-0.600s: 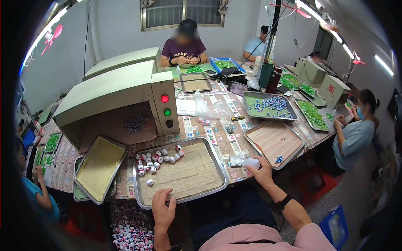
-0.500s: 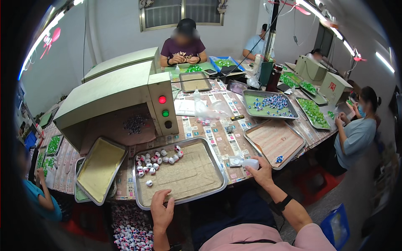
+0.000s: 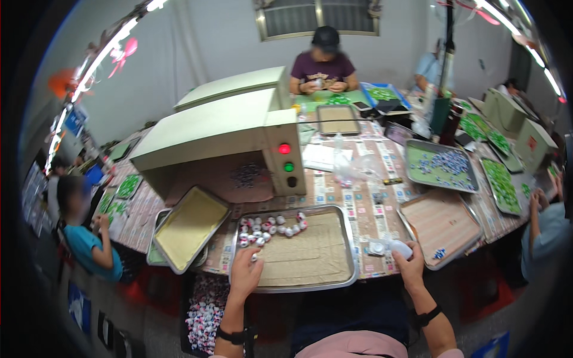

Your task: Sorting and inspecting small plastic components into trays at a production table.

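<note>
Two hands are working well apart in the lower half of the frame. On the right, the right hand point(image 3: 412, 265) is clasping a white squeeze bottle point(image 3: 401, 249), whose narrower end is pointing left toward a small pale block point(image 3: 376, 247) — whether bottle and block are touching, I can't tell. Left of centre, the left hand point(image 3: 243, 277) is hanging over the near left corner of a metal tray point(image 3: 351, 244), its fingertips sitting right at one small white ball point(image 3: 254, 258); whether they're pinching it or only brushing it, the picture isn't showing.

More white balls with pink and dark marks point(image 3: 272, 229) are clustering in the tray's upper left, just beyond those fingertips, and a beige liner point(image 3: 310, 253) is covering the tray floor.

Now for the handling! The balls are looking light, hard and smooth — likely rolling away under a careless nudge, so thumb and forefinger around the widest part is seeming the best hold. The bottle is appearing light and soft-walled; holding it round the body is making sense, gently, since a hard squeeze is probably pushing out whatever it's containing.
</note>
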Action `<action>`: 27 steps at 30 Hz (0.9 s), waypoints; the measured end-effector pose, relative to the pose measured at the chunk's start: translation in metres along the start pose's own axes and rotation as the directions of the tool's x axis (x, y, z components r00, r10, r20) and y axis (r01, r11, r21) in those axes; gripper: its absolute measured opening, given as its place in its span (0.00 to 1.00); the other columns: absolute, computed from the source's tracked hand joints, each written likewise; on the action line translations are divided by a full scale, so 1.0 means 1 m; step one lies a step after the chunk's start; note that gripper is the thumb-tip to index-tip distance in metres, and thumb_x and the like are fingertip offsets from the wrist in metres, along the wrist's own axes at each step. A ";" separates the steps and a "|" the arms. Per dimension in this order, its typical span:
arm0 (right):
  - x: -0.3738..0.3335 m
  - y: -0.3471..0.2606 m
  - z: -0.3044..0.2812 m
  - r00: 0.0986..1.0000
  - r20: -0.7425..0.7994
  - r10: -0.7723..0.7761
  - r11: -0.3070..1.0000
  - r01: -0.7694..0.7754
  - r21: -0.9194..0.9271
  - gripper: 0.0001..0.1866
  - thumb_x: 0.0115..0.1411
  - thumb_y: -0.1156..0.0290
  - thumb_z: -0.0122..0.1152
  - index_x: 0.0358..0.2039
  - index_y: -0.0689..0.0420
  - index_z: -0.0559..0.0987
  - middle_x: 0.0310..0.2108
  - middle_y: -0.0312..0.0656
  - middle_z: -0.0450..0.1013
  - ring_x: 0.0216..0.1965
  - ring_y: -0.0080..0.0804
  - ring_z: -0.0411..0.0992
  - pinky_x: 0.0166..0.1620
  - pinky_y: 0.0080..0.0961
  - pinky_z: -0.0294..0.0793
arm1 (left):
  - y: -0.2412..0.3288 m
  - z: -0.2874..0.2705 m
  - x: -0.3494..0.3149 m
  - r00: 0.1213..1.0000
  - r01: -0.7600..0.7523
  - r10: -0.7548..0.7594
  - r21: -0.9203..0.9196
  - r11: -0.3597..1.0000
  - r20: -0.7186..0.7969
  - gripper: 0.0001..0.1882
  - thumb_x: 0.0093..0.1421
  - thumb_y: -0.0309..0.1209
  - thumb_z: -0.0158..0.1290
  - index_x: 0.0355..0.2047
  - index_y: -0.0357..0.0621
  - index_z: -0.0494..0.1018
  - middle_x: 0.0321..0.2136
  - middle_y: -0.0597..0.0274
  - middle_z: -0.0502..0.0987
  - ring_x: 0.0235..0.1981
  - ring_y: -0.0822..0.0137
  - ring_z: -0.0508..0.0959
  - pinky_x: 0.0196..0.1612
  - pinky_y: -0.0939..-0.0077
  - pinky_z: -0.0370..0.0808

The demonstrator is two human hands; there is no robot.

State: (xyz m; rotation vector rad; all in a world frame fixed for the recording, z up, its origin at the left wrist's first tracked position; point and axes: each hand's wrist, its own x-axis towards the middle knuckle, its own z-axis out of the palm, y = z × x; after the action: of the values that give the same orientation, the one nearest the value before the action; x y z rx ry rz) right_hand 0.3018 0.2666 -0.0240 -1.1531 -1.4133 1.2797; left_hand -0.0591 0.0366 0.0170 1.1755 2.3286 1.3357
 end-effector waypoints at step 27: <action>0.051 -0.052 0.022 0.947 0.224 -0.232 0.924 0.286 -0.253 0.27 0.58 0.73 0.61 0.57 0.66 0.66 0.52 0.52 0.68 0.52 0.40 0.67 0.52 0.32 0.68 | -0.008 0.062 0.027 0.876 -0.469 0.471 0.408 0.784 0.102 0.21 0.54 0.29 0.53 0.50 0.48 0.67 0.35 0.55 0.67 0.36 0.54 0.73 0.33 0.64 0.74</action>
State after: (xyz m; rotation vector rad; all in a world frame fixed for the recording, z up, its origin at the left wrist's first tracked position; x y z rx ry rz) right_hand 0.2667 0.3111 0.0274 -1.0005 -1.8729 1.0425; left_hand -0.0479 0.0933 -0.0190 1.9989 2.5038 0.9588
